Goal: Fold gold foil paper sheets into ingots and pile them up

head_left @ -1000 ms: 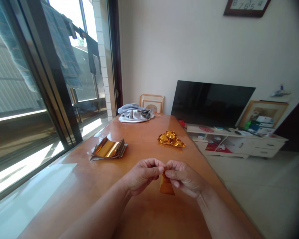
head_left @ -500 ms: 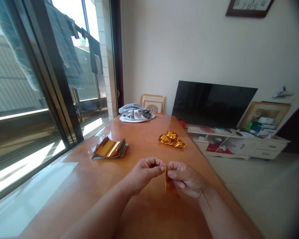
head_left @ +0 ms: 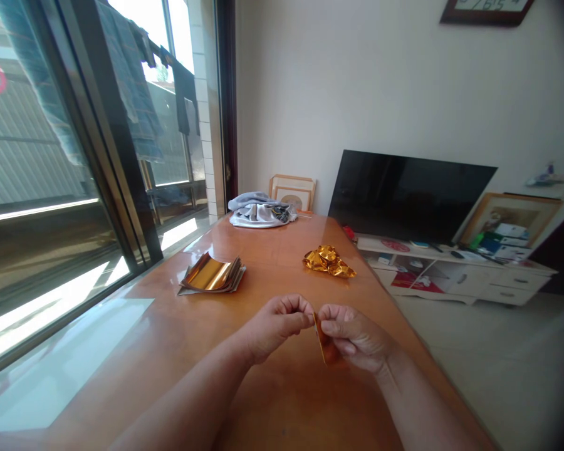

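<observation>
Both forearms rest low over the near end of the desk [head_left: 282,401], coming in from 7 and 5 o'clock, with the wrists bent so the hands meet at the middle of the view. The left hand [head_left: 275,329] has its fingers curled inward, and the right hand [head_left: 355,338] is turned with its fingers pointing back toward the left. Both grips are closed, pinching a narrow gold foil strip [head_left: 326,341] from either side. The strip is tilted, its lower end hanging at about 5 o'clock from the pinch, and it is held above the desk.

Seen from the hands, a foil stack [head_left: 211,274] lies at 10 o'clock with its top sheet curling up, and a crumpled foil wad [head_left: 329,262] sits at 12 o'clock, nearer the right edge. Farther out at 11 o'clock, a cloth bundle [head_left: 261,212] rests at the far end, with a picture frame [head_left: 292,193] behind it. A dark TV [head_left: 411,194] stands on a low cabinet [head_left: 455,275] at 1 o'clock, beyond the desk. Nothing stands between the hands and the strip.
</observation>
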